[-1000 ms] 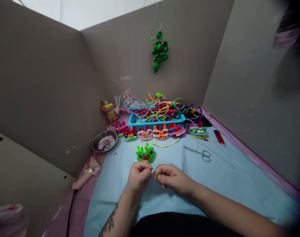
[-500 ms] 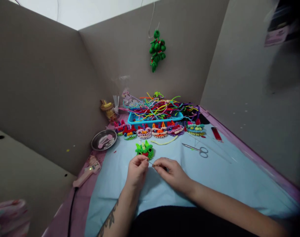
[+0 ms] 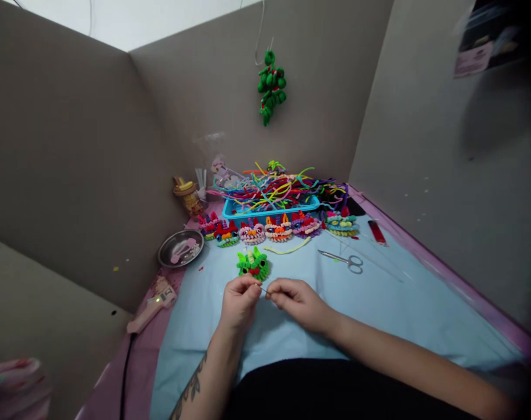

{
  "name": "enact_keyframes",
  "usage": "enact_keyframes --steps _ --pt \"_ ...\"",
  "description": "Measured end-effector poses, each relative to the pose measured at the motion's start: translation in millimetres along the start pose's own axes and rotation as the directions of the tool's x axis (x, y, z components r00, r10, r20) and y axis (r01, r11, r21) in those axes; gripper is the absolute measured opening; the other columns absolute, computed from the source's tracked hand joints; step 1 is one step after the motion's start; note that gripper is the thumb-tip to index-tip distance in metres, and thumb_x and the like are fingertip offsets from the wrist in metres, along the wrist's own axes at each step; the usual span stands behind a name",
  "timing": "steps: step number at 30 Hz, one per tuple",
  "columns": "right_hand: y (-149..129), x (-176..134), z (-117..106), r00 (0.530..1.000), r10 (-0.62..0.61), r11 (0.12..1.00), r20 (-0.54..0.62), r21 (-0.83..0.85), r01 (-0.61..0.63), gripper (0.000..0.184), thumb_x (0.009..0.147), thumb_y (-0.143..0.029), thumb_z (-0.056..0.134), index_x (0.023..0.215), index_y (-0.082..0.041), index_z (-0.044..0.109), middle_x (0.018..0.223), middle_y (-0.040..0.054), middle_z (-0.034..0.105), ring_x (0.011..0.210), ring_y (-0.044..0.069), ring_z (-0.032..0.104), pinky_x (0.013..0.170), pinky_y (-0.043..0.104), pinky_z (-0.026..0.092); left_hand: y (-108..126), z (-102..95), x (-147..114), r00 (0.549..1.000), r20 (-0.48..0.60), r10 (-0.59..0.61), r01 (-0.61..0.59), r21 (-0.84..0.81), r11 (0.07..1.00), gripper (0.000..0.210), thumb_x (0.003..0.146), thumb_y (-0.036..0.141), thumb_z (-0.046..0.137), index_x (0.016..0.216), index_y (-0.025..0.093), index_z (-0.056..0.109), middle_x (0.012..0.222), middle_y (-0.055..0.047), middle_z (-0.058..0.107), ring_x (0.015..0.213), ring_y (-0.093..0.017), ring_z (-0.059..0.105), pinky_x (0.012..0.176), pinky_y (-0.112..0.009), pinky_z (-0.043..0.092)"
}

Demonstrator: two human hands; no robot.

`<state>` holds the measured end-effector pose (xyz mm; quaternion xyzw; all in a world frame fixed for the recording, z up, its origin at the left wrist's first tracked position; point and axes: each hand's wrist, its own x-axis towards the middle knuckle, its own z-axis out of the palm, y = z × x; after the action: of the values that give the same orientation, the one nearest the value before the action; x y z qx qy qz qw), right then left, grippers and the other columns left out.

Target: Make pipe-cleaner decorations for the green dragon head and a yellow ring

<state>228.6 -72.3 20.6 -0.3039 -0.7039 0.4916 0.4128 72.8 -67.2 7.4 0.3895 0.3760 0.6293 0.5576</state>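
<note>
Grey thin rod (image 3: 264, 290) slants down rightward from left hand (image 3: 239, 300) to right hand (image 3: 299, 303).

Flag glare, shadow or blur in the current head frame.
Head view: upper right edge black and blurred; head view: washed-out white above the grey partitions; head view: thin piece between left hand and right hand too fine to identify.

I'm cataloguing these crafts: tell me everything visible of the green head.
The green head looks fuzzy, like bent chenille stems, with two brighter pointed ears, a pale horn between them, round black eyes and a red patch low in front. It faces the person, resting on the blue cloth; the left grip overlaps its lower edge; whether they touch is unclear.
</note>
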Motion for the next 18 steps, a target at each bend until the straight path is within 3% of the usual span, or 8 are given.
enact_keyframes --steps 7,10,13,18 --pt "2.4 1.5 0.1 0.989 0.122 0.955 0.086 0.262 -0.141 0.02 0.079 -0.036 0.054 0.077 -0.016 0.057 0.066 -0.0016 0.051 0.056 0.009 0.045 0.055 0.022 0.039 -0.1 -1.9 0.7 0.999 0.041 0.003 -0.005 0.052 0.999 0.018 0.051 0.031 0.078 0.058 0.016 0.069 0.052 0.002 0.05 0.045 -0.006 0.038 0.045 -0.019 0.03" --pt "5.1 2.2 1.0 0.987 0.132 0.926 0.095 0.344 -0.157 0.022 0.077 -0.037 0.057 0.074 -0.015 0.055 0.062 -0.0037 0.047 0.053 0.007 0.043 0.053 0.021 0.038 -1.2 -2.6 -0.3 0.993 0.116 0.026 -0.037 0.096 0.995 0.014 0.054 0.027 0.077 0.056 0.016 0.068 0.053 0.001 0.054 0.05 -0.008 0.044 0.05 -0.02 0.035" --pt "7.0 2.6 2.1 0.989 0.121 0.913 0.083 0.381 -0.144 0.023 0.077 -0.037 0.058 0.071 -0.015 0.054 0.059 -0.0047 0.045 0.052 0.007 0.043 0.052 0.02 0.036 -2.9 -0.6 -2.1 0.986 0.168 -0.026 0.009 0.099 0.995 0.017 0.054 0.028 0.078 0.056 0.014 0.067 0.058 -0.002 0.059 0.052 -0.009 0.048 0.052 -0.022 0.038" --pt "8.3 3.0 2.4 0.991 0.131 0.902 0.014 0.413 -0.125 0.023 0.076 -0.038 0.061 0.078 -0.015 0.057 0.059 -0.0044 0.048 0.051 0.007 0.043 0.052 0.021 0.035 -3.4 5.9 -1.8 0.988 0.072 -0.136 0.136 0.005 0.991 0.032 0.051 0.036 0.079 0.069 0.013 0.066 0.047 0.004 0.049 0.039 -0.003 0.034 0.039 -0.017 0.024"
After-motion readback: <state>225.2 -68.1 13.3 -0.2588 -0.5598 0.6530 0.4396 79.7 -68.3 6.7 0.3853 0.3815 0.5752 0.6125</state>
